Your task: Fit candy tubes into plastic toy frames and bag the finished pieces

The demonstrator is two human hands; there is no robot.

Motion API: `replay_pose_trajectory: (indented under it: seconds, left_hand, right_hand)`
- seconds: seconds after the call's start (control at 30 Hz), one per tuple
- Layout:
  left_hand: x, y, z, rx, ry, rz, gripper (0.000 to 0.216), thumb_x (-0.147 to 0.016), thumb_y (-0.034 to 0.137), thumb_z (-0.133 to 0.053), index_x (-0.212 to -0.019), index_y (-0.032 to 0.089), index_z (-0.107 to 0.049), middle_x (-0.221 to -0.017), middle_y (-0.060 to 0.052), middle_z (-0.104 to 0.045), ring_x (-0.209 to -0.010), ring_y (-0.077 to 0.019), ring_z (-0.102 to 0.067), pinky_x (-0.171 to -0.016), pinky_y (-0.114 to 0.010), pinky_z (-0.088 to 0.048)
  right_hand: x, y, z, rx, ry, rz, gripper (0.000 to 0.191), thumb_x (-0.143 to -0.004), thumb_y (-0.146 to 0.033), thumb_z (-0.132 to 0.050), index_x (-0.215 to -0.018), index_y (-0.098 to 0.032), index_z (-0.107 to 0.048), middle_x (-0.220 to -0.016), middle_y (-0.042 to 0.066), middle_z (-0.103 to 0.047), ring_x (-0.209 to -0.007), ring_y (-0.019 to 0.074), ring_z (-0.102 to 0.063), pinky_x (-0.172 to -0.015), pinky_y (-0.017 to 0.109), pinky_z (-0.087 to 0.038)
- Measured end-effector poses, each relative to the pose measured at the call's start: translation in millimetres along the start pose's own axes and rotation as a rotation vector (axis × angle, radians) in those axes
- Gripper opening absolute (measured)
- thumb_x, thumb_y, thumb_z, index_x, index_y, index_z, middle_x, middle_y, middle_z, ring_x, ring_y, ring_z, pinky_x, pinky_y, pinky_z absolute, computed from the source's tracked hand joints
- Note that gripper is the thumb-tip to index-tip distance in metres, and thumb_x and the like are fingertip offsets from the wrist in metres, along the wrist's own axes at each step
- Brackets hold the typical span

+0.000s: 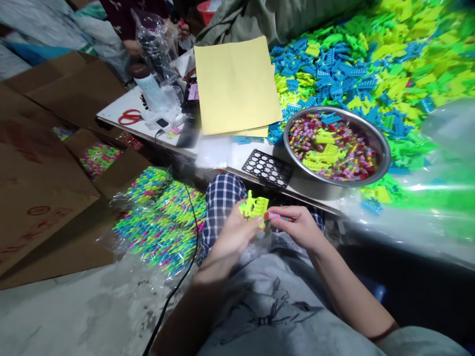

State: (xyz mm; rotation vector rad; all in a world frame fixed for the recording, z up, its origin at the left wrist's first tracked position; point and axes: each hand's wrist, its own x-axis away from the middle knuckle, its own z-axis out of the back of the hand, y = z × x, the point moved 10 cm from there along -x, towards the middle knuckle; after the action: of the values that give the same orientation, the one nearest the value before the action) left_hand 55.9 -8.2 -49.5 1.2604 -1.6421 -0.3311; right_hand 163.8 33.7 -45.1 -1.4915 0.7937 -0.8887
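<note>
In front of my lap, my left hand (241, 225) is closed round a yellow-green plastic piece (256, 206) with a toothed, comb-like part. Just to its right, my right hand (299, 225) pinches a small multicoloured stick (280, 216) with a red end. That red end lies close against the plastic piece; whether it is pushed in, I cannot tell. Beyond my hands, a steel bowl (386, 165) holds many similar small sticks, with several yellow-green pieces lying on top.
Blue, green and yellow plastic pieces (345, 69) heap up at the back right. Yellow sheets (237, 86), a black perforated plate (267, 168) and red scissors (129, 117) lie on the table. Bagged sticks (163, 222) and cardboard boxes (44, 188) stand left. Another person's hand (183, 30) shows behind.
</note>
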Motion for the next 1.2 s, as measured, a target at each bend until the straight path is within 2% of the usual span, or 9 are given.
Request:
replay_pose_trajectory:
  seconds: [0.2,0.37,0.57,0.87,0.97,1.03,1.1,1.13,1.2]
  left_hand:
    - [-1.3,-1.6,-1.5,-0.017,-0.024,-0.037,0.054,-0.061,0.012,-0.069,-0.106,0.021,-0.04,-0.084,0.001,-0.061,-0.061,-0.0073,-0.056,-0.057,-0.019,-0.044]
    - [-2.0,2.4,7.6,-0.125,0.016,-0.196,0.054,-0.065,0.015,-0.068,-0.104,0.025,-0.033,-0.082,0.002,-0.062,-0.063,-0.0082,-0.059,-0.061,-0.02,-0.045]
    - [2.2,14.6,7.2,-0.214,-0.025,-0.362,0.051,-0.069,0.014,-0.065,-0.103,0.026,-0.03,-0.088,0.001,-0.061,-0.078,-0.0116,-0.061,-0.072,-0.023,-0.046]
    - [-9.6,18.3,15.2,-0.41,-0.017,-0.337,0.045,-0.075,0.023,-0.059,-0.108,0.023,-0.029,-0.086,0.001,-0.059,-0.07,-0.0105,-0.059,-0.07,-0.025,-0.047]
    - [-18.0,29.8,20.9,-0.617,-0.07,-0.286,0.039,-0.082,0.038,-0.047,-0.114,0.019,-0.036,-0.097,-0.006,-0.059,-0.074,-0.0133,-0.059,-0.074,-0.031,-0.047]
    - [-18.7,50.8,20.6,-0.748,-0.12,-0.421,0.051,-0.08,0.043,-0.048,-0.123,0.019,-0.035,-0.12,-0.012,-0.049,-0.092,-0.0181,-0.057,-0.082,-0.035,-0.045]
    - [-15.3,69.4,15.3,-0.881,-0.177,-0.611,0.062,-0.073,0.041,-0.059,-0.126,0.021,-0.036,-0.132,-0.012,-0.038,-0.109,-0.022,-0.048,-0.091,-0.036,-0.04]
    - [-14.7,72.9,12.7,-0.95,-0.199,-0.673,0.058,-0.07,0.038,-0.063,-0.122,0.021,-0.042,-0.13,-0.011,-0.042,-0.111,-0.0223,-0.047,-0.093,-0.036,-0.038]
    - [-20.8,68.0,12.0,-1.071,-0.211,-0.669,0.034,-0.072,0.034,-0.062,-0.101,0.018,-0.057,-0.107,-0.007,-0.058,-0.098,-0.02,-0.054,-0.088,-0.033,-0.041]
  right_hand:
    - [4.7,-14.0,4.2,0.102,0.031,0.064,0.022,-0.073,-0.031,-0.066,-0.092,-0.021,-0.07,-0.09,0.004,-0.07,-0.079,0.0186,-0.064,-0.071,0.029,-0.053]
    - [5.5,-28.2,2.2,0.234,0.008,0.111,0.021,-0.076,-0.031,-0.063,-0.093,-0.021,-0.069,-0.091,0.004,-0.069,-0.079,0.0184,-0.064,-0.069,0.028,-0.052]
    - [1.9,-22.9,-3.5,0.235,-0.009,0.065,0.023,-0.077,-0.034,-0.061,-0.094,-0.021,-0.069,-0.091,0.004,-0.069,-0.079,0.0195,-0.064,-0.067,0.027,-0.051]
    - [-6.2,-12.4,-9.2,0.27,-0.046,0.026,0.025,-0.08,-0.036,-0.056,-0.091,-0.017,-0.068,-0.082,0.003,-0.067,-0.073,0.0156,-0.058,-0.064,0.024,-0.044]
    - [-12.6,4.7,-13.0,0.156,-0.128,-0.093,0.03,-0.082,-0.041,-0.052,-0.079,-0.014,-0.067,-0.063,0.0,-0.058,-0.056,0.0099,-0.047,-0.051,0.021,-0.035]
    - [-14.3,17.9,-19.7,-0.009,-0.204,-0.183,0.035,-0.083,-0.043,-0.05,-0.071,-0.013,-0.063,-0.05,-0.004,-0.046,-0.046,0.0065,-0.035,-0.045,0.02,-0.027]
    - [-13.3,29.4,-29.6,-0.198,-0.289,-0.265,0.039,-0.085,-0.045,-0.046,-0.067,-0.013,-0.059,-0.043,-0.007,-0.034,-0.041,0.0051,-0.025,-0.043,0.021,-0.02]
    - [-12.1,34.3,-34.8,-0.289,-0.33,-0.304,0.041,-0.085,-0.045,-0.045,-0.063,-0.013,-0.056,-0.042,-0.008,-0.031,-0.04,0.0048,-0.022,-0.042,0.021,-0.018]
    - [-9.2,43.0,-43.1,-0.445,-0.389,-0.38,0.043,-0.085,-0.046,-0.046,-0.056,-0.015,-0.047,-0.042,-0.008,-0.026,-0.039,0.0043,-0.019,-0.041,0.021,-0.016]
